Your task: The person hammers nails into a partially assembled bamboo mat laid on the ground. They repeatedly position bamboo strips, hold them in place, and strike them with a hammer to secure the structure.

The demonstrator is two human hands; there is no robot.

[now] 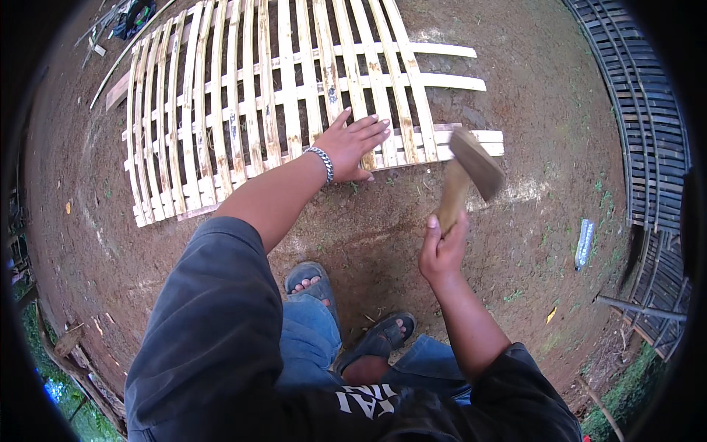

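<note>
Left hand (352, 147) flat, released, on the slat panel (280, 103); right hand (442, 250) clenched on the mallet (471, 173): best strike clear of fingers

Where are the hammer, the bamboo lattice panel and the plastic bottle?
hammer (475, 163), head view, on its blurred head.
bamboo lattice panel (243, 110), head view, on a slat near its middle.
plastic bottle (584, 243), head view, on its body, lying on the dirt.

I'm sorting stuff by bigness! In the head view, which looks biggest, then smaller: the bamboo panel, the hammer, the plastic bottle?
1. Bamboo panel, by far the largest.
2. Hammer, held in the right hand.
3. Plastic bottle, smallest.

The hammer is raised closer to the camera than the bottle on the ground, so it may look bigger than it is.
</note>
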